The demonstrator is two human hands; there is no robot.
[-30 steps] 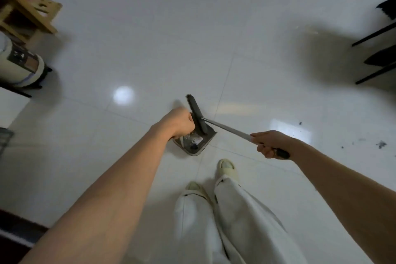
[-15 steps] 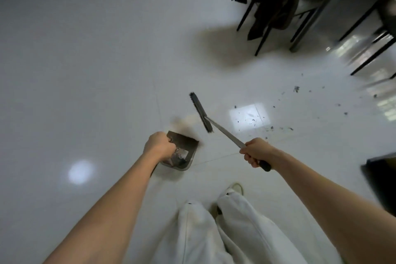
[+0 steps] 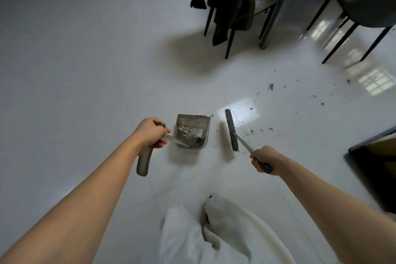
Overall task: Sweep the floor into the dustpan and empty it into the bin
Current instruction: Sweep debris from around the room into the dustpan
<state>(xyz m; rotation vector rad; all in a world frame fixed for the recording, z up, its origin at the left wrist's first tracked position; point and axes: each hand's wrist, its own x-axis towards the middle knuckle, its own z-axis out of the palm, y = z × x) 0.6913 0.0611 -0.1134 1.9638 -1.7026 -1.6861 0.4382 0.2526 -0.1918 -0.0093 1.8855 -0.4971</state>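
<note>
Since 0.5 s ago the dustpan has swung mouth-forward toward the debris on the floor; the next sweep looks set. Left hand grips its handle. Right hand grips the brush, just beside the pan. No bin identified.
</note>
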